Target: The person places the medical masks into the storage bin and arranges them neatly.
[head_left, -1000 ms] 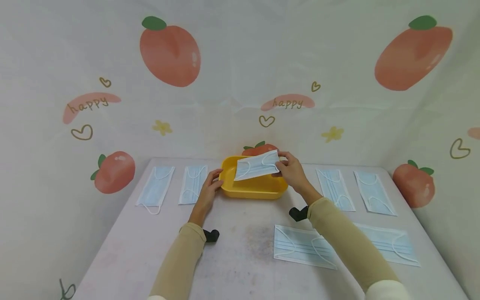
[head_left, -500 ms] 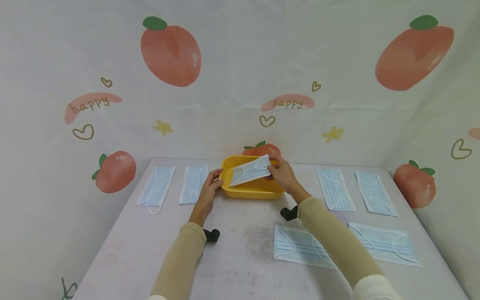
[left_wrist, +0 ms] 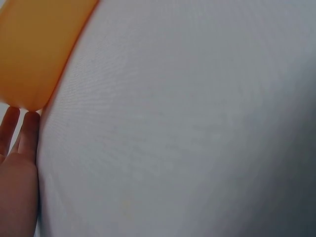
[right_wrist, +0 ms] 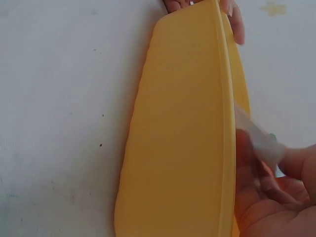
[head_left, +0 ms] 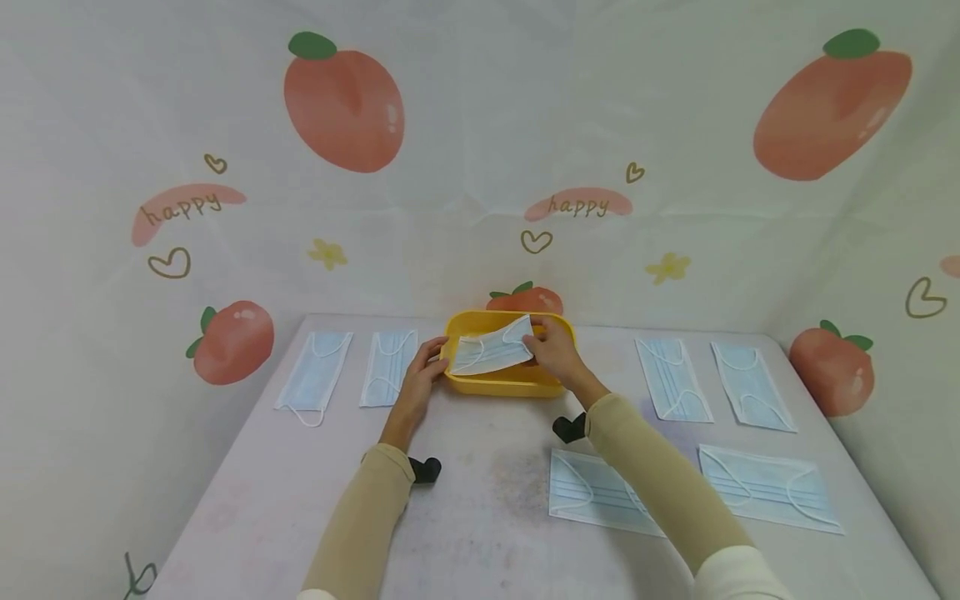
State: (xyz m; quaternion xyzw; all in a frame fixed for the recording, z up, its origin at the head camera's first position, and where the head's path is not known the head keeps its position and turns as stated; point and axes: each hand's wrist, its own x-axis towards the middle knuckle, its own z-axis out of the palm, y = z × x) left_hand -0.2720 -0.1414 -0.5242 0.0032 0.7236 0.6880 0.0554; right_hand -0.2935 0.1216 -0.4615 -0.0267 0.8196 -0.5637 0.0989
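The mask [head_left: 491, 349] now dips lower inside the tray [head_left: 502, 388], unreleased, right hand [head_left: 558, 352] fingers pinching it, left hand [head_left: 420, 382] fingers gripping the tray's left end.

Pale flat table [head_left: 465, 508] beneath your right hand [head_left: 557, 350]; on it yellow rectangular plastic tray [head_left: 502, 388] under grip, light-blue pleated rectangular masks [head_left: 315, 371]: two left, two right, two nearer you rightward.
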